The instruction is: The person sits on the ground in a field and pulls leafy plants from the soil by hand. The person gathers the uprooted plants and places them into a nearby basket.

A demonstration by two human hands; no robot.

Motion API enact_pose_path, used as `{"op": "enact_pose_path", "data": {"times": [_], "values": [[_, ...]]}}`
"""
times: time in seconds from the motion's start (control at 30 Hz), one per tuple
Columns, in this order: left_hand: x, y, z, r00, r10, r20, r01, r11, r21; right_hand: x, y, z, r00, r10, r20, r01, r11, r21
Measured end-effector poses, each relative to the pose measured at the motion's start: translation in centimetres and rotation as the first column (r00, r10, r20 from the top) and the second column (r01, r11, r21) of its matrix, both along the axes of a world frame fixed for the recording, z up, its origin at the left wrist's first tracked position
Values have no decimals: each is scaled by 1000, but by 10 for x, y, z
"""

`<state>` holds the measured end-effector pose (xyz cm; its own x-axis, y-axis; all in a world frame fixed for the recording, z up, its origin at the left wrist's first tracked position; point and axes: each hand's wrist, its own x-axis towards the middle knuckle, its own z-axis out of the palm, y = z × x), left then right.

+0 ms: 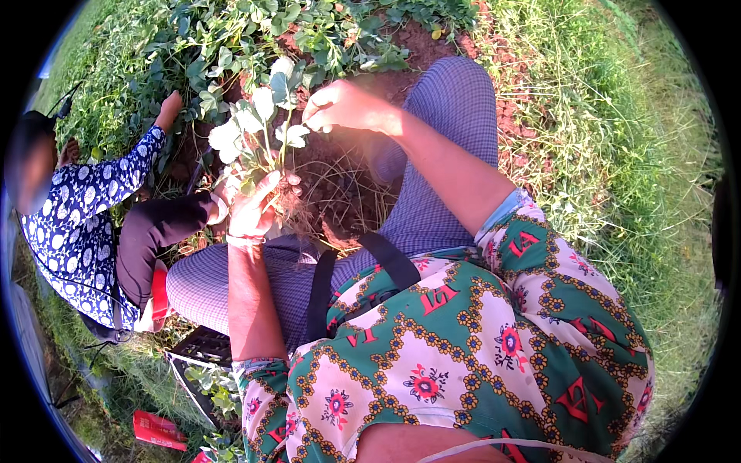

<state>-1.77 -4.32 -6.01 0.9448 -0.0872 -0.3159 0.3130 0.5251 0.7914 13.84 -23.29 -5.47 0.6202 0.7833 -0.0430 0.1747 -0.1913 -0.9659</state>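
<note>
My left hand grips a small bunch of strawberry plants at their crowns. The leaves stand upward, bleached by the sun, and thin brown roots hang out beside my fingers. Just right of the leaves is my right hand, its fingers curled and slightly blurred. Whether those fingers pinch anything is not plain. Beneath both hands lies reddish-brown soil strewn with dry stems, between my bent knees.
Low green plants cover the ground ahead, and grass grows on the right. At left a co-worker in a blue patterned top reaches into the plants. By my left elbow stand a black crate with leafy plants and a red packet.
</note>
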Motion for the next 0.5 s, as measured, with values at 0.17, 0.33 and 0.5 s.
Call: {"op": "enact_pose_path", "data": {"times": [0.17, 0.33, 0.5], "values": [[-2, 1, -5, 995, -88, 41, 92, 989, -113, 10, 10, -30, 960, 229, -159, -222, 973, 60], [-8, 0, 5, 962, -263, 71, 250, 957, 150, 17, 17, -55, 947, 286, -148, -196, 877, 438], [-4, -3, 12, 983, -176, -56, 181, 979, 97, 38, -4, -30, 962, 267, -53, -267, 964, 0]]}}
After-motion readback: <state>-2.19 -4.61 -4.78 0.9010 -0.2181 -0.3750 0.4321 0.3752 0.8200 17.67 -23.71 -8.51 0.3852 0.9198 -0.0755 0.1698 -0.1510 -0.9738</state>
